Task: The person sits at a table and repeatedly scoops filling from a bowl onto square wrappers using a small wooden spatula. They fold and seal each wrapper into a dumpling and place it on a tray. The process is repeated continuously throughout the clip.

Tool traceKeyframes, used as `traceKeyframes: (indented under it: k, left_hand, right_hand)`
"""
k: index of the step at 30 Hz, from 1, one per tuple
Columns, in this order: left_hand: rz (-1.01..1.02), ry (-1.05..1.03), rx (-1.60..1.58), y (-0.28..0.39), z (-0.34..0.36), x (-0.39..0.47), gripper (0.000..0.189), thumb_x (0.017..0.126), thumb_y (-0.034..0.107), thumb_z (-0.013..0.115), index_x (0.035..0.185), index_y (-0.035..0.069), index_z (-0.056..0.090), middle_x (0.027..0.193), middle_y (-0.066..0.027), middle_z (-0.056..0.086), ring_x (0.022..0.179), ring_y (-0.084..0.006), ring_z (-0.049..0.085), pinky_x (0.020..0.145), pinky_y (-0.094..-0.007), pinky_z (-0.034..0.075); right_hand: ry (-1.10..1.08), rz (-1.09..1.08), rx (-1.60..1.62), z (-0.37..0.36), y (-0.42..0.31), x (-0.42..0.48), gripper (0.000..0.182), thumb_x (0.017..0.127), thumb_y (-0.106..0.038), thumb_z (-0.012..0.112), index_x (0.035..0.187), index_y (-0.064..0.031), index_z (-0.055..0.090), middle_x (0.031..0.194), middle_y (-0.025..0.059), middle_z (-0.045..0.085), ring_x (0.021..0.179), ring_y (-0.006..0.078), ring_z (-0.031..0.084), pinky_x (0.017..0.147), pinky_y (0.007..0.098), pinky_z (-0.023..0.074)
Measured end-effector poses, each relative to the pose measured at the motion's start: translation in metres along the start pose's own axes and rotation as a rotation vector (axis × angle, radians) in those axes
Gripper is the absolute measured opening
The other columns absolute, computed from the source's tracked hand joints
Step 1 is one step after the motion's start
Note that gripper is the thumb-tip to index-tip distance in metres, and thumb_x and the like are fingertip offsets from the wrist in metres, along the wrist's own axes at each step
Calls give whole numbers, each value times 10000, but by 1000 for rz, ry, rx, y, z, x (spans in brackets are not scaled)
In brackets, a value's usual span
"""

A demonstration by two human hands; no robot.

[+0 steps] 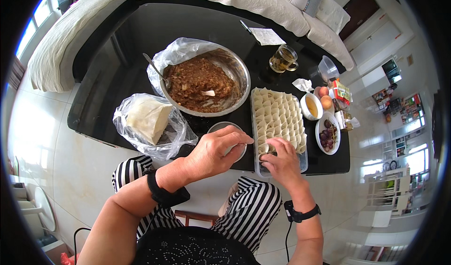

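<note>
My right hand [283, 159] pinches a small folded dumpling [264, 150] at the near left end of a clear plastic container [261, 168]. Rows of folded dumplings [278, 115] stand closely packed in it. My left hand [220, 150] hovers just left of the container, fingers bent with nothing visible in them, above a round bowl [218, 125] that it partly hides. Farther back, a metal basin [246, 78] holds brown minced filling [201, 78], with a small pale piece on it and a metal spoon [153, 65] at its left. A stack of dough wrappers [148, 118] lies on an opened plastic bag [176, 138].
Right of the container are a white bowl of yellow liquid [312, 106], peaches [326, 102], a basket of grapes [327, 134], a crumpled tissue [303, 84] and small packages [341, 92]. Behind stand a glass mug [283, 58], paper [266, 36] and a pen [245, 27]. A sofa borders the black table [141, 28].
</note>
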State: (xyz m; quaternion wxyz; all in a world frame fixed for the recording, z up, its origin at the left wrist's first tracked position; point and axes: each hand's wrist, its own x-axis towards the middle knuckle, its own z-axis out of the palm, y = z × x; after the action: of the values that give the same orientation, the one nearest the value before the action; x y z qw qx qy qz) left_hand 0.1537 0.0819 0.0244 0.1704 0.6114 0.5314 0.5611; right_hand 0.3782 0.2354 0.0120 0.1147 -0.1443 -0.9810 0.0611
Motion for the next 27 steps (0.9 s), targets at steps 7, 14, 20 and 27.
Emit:
traceKeyframes:
  k: [7, 14, 20, 27]
  left_hand:
    - [-41, 46, 24, 0, -15, -2, 200, 834, -10, 679, 1031, 22, 660, 998, -124, 674, 919, -289, 678, 786, -346, 549]
    - [-173, 46, 176, -4, -75, -4, 205, 772, 125, 761, 814, 37, 581, 705, -129, 631, 661, -332, 635, 604, -383, 502]
    - [-325, -10, 527, -10, -163, -34, 91, 863, 143, 639, 915, 79, 679, 857, -97, 655, 795, -281, 620, 722, -364, 511]
    - [-349, -69, 668, -12, -180, -62, 129, 773, 122, 701, 895, 97, 665, 901, -91, 629, 886, -290, 598, 767, -390, 495]
  right_hand:
    - [39, 49, 68, -17, -5, 10, 201, 685, -83, 794, 857, -127, 701, 1234, 63, 586, 1227, 297, 503, 1027, 425, 403]
    - [188, 6, 171, -38, -50, 70, 176, 727, -32, 778, 878, -71, 696, 1201, 105, 590, 1177, 323, 538, 984, 428, 447]
    - [174, -149, 238, -32, -102, 136, 188, 734, -59, 785, 899, -58, 694, 1166, 84, 610, 1073, 299, 578, 918, 411, 476]
    - [204, -133, 152, -10, -94, 179, 160, 762, -97, 772, 897, -41, 705, 1090, 80, 624, 1016, 284, 606, 882, 389, 488]
